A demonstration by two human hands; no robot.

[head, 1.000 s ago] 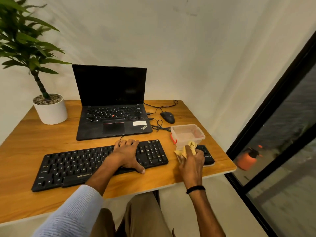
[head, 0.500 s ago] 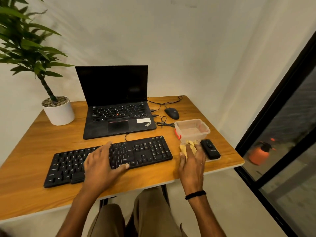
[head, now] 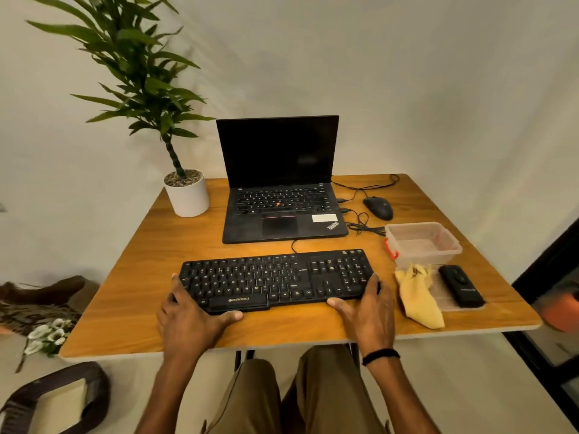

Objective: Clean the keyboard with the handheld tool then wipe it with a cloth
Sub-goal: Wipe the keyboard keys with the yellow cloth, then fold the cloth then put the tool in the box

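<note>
Both ends of keyboard (head: pixel 275 280) gripped: your left hand (head: pixel 188 321) holds 9 o'clock end, your right hand (head: pixel 369 311) holds 3 o'clock end. Yellow cloth (head: pixel 418 299) lies loose at 3 o'clock.

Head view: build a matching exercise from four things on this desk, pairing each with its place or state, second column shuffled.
1 cloth
2 mouse
3 pot
4 keyboard

A gripped at its ends by the left hand and right hand
B left of the laptop
C close beside the laptop's right side
D lying between keyboard and tool

Pairs: 1-D, 2-C, 3-B, 4-A.
</note>
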